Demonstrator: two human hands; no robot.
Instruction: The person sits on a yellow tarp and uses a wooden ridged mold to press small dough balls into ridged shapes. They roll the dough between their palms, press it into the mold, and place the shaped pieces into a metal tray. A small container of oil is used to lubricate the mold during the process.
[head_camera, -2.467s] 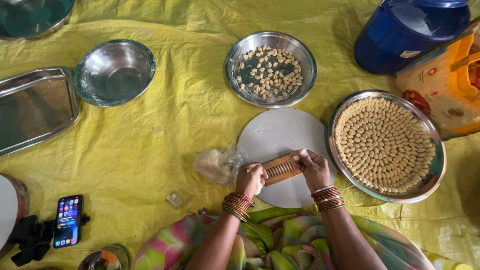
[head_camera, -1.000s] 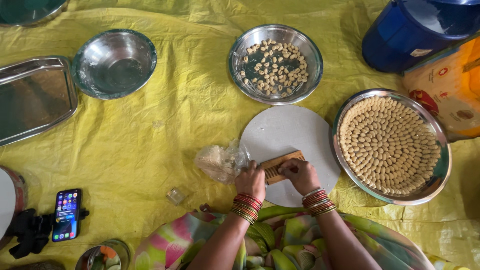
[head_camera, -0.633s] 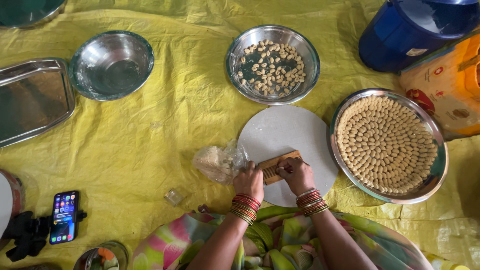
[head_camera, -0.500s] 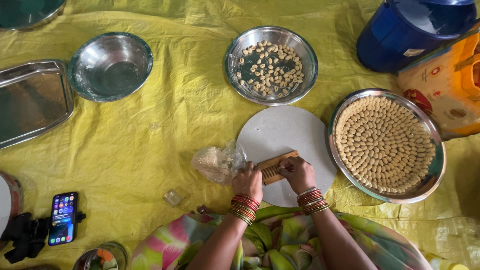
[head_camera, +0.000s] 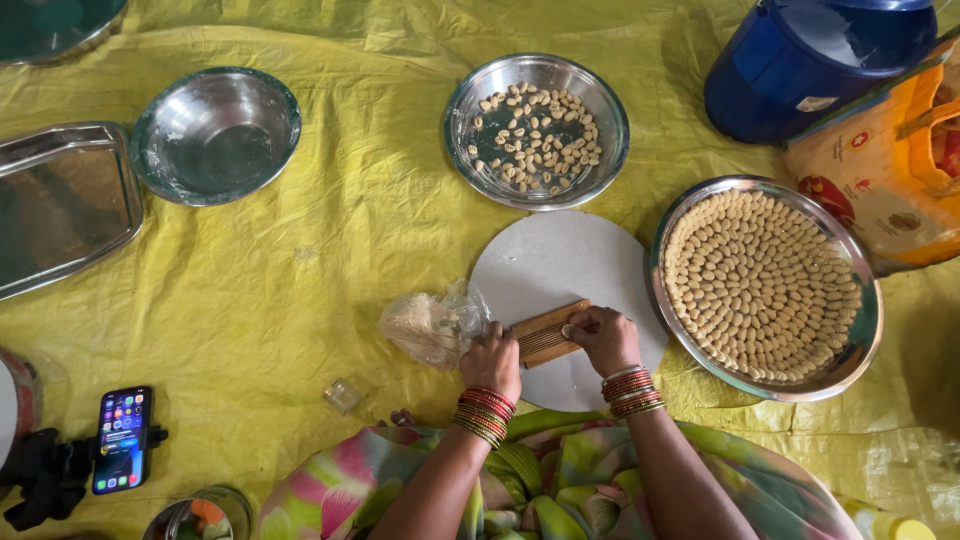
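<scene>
A small ridged wooden board (head_camera: 545, 333) lies on a round grey board (head_camera: 560, 270). My left hand (head_camera: 492, 360) holds the wooden board's left end. My right hand (head_camera: 603, 338) presses a small piece of dough against its ridges with the thumb. A clear plastic bag of dough (head_camera: 432, 325) lies just left of my left hand. To the right, a round steel tray (head_camera: 860, 330) is packed with rows of shaped dough pieces. A steel bowl (head_camera: 610, 110) beyond the round board holds several loose pieces.
An empty steel bowl (head_camera: 215, 135) and a rectangular steel tray (head_camera: 60, 205) sit at the left on the yellow sheet (head_camera: 300, 260). A phone (head_camera: 122, 438) lies at lower left. A blue container (head_camera: 810, 60) and an orange printed bag (head_camera: 900, 170) stand at upper right.
My right hand has drawn back from the right end of the wooden board toward its middle, rolling a dough piece on the ridges. The left hand has stayed put.
</scene>
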